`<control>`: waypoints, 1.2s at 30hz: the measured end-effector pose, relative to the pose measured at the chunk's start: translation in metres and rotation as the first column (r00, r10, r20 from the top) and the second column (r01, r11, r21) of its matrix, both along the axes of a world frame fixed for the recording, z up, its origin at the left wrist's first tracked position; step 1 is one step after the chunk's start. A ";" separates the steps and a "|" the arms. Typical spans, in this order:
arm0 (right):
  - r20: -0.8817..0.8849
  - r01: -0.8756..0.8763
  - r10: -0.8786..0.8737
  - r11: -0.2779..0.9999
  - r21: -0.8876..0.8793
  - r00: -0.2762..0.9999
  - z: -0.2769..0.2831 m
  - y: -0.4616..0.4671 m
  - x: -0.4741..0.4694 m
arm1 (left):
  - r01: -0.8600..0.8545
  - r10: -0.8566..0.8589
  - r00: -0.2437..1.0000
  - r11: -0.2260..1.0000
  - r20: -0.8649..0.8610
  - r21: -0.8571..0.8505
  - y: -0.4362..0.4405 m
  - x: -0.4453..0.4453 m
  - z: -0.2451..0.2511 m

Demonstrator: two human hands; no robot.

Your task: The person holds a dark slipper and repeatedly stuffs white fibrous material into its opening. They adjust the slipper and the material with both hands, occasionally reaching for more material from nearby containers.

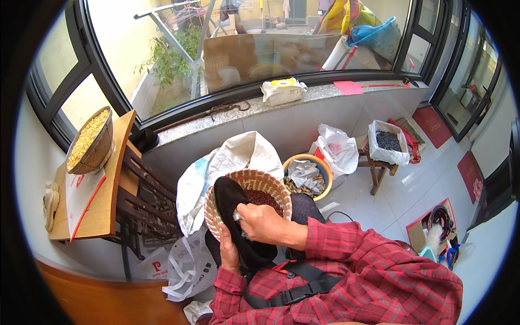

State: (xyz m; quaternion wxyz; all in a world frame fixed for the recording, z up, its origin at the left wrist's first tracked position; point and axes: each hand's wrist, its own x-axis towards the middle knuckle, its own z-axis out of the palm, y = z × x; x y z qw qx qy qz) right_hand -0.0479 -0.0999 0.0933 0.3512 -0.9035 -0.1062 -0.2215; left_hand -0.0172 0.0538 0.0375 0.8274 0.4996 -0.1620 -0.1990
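A black suede shoe (227, 197) lies tilted over a woven basket (280, 187) that holds dark red beans (263, 199). My left hand (229, 248) grips the shoe along its near left side. My right hand (260, 222) is at the shoe's opening with its fingers pinched on a small whitish wad (237, 215), perhaps paper or cloth. Part of the shoe is hidden under the right hand and wrist. Behind the basket stands a large white woven sack (243, 150), its mouth open.
An orange-rimmed basin (328, 172) with peanuts and crumpled plastic stands beyond the basket. A lined box of dark pieces (388, 141) sits on a wooden stool (378, 176). At left, a bowl of corn kernels (91, 142) rests on a wooden table (107, 211). A windowsill (321, 95) runs behind.
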 end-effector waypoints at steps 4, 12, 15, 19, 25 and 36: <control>-0.009 -0.051 0.055 0.967 0.249 0.998 -0.003 0.004 0.002 | 0.033 -0.038 0.995 0.998 -0.097 -0.054 0.002 0.004 -0.003; 0.015 -0.007 0.003 0.974 0.226 1.000 -0.010 0.004 0.011 | -0.142 0.142 0.989 0.990 0.039 -0.003 -0.004 0.006 -0.022; -0.092 -0.017 0.039 0.973 0.232 0.995 -0.009 -0.001 0.012 | 0.006 -0.009 0.991 1.000 -0.135 -0.024 0.003 0.004 -0.029; -0.238 0.012 0.075 0.939 0.345 0.968 -0.006 -0.004 0.005 | 0.051 -0.052 0.986 0.999 -0.157 -0.013 0.008 0.009 -0.041; -0.061 -0.122 0.157 0.915 0.384 0.986 -0.013 0.003 0.002 | -0.015 0.022 0.995 0.997 -0.097 0.071 0.012 0.011 -0.041; -0.033 -0.241 0.241 0.971 0.005 0.970 -0.035 0.011 -0.010 | -0.159 0.156 0.987 0.977 0.033 0.142 0.009 0.010 -0.025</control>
